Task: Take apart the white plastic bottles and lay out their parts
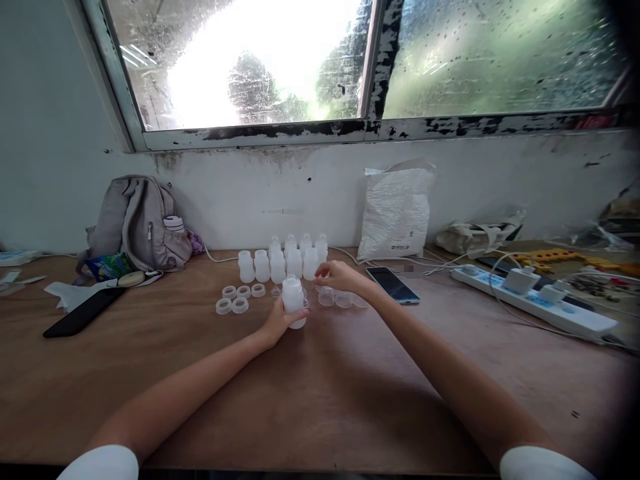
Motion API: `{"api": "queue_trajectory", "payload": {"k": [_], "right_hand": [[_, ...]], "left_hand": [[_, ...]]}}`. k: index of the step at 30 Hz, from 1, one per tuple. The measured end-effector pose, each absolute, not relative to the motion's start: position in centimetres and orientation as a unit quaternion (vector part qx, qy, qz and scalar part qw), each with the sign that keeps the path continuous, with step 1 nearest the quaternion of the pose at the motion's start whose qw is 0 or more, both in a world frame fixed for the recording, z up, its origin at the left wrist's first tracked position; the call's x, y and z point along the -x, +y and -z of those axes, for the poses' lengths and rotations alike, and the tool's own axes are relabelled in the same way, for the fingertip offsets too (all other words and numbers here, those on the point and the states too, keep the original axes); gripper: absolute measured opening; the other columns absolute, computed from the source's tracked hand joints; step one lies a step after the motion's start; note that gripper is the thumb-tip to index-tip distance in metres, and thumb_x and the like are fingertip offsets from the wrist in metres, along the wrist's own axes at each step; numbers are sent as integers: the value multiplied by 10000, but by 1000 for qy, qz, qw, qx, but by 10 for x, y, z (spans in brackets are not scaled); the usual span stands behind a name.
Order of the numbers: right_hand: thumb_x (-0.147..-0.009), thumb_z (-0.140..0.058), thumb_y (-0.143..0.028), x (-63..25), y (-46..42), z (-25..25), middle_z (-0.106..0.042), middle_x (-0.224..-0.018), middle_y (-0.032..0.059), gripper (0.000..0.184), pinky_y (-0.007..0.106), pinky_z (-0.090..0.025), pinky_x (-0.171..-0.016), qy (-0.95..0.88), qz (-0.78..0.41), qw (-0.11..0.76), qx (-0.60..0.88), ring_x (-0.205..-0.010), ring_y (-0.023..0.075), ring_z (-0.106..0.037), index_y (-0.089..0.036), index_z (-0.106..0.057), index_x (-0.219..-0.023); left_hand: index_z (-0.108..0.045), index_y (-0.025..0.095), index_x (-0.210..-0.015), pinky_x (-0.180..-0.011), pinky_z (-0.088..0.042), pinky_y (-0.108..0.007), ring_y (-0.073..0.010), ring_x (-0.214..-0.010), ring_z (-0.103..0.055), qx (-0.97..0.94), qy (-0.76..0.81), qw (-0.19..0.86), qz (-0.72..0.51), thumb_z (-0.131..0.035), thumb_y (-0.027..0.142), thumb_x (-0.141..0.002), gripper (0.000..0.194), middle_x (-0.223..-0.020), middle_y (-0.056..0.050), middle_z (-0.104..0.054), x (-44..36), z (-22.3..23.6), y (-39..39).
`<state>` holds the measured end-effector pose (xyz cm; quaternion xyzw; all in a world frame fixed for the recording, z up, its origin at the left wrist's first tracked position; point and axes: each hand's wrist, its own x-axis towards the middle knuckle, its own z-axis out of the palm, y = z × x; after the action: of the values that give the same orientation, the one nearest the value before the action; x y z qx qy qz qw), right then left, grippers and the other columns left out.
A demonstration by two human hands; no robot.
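My left hand (279, 321) is wrapped round a small white translucent baby bottle (293, 300), which stands upright near the middle of the table. My right hand (343, 276) hovers behind and to the right of it, with finger and thumb pinched together; whatever is between them is too small to make out. Under that hand lie several clear round caps (343, 300). To the left of the held bottle are several translucent ring collars (240, 305). Behind, several similar bottles (261, 267) stand in rows, the rear ones with clear domed tops (307, 241).
A phone (393, 285) lies right of the caps, near a white power strip (535, 303) with plugs and cables. A white plastic package (397, 212) leans on the wall. At left are a grey backpack (137, 227), a black flat case (84, 313) and tissue (75, 295).
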<state>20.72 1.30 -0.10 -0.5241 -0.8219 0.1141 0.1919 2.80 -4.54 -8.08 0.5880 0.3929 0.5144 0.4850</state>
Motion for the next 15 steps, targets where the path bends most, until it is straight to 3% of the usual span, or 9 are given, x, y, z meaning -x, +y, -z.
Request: {"api": "queue_trajectory", "payload": {"k": [5,8,12,15], "right_hand": [[-482,-749,-320,-213,22,23,-627,-775,89,270,430,-341,-776,-817,-83,135,555,-887,322,-528,-200,-657,-707],[-432,-773,-251,-209,23,30,-629,-752,62,275,426,-343,-783,-820,-92,132,549,-829,292,-553,-207,-648,-673],[-554,-716,-297,-209,20,16,-622,-810,62,324,345,-389,-729,-821,-91,179,534,-790,230,-563,-196,-627,-849],[-689,-607,-377,-211,12,-7,-606,-855,57,335,282,-412,-684,-812,-107,312,481,-765,175,-556,-174,-586,-955]], "left_hand": [[-538,134,-913,-741,-410,-272,-161,-811,-533,-640,377,464,-483,-724,259,-551,426,-863,-33,-594,-27,85,-43],[-540,133,-915,-748,-411,-279,-161,-810,-537,-650,371,474,-464,-738,270,-533,452,-864,-31,-596,-28,83,-44],[-539,130,-952,-767,-416,-297,-168,-822,-545,-657,363,490,-443,-749,277,-521,502,-881,-42,-600,-28,83,-44],[-537,122,-949,-777,-418,-313,-177,-830,-546,-665,360,491,-432,-750,286,-521,506,-895,-56,-598,-27,85,-41]]}}
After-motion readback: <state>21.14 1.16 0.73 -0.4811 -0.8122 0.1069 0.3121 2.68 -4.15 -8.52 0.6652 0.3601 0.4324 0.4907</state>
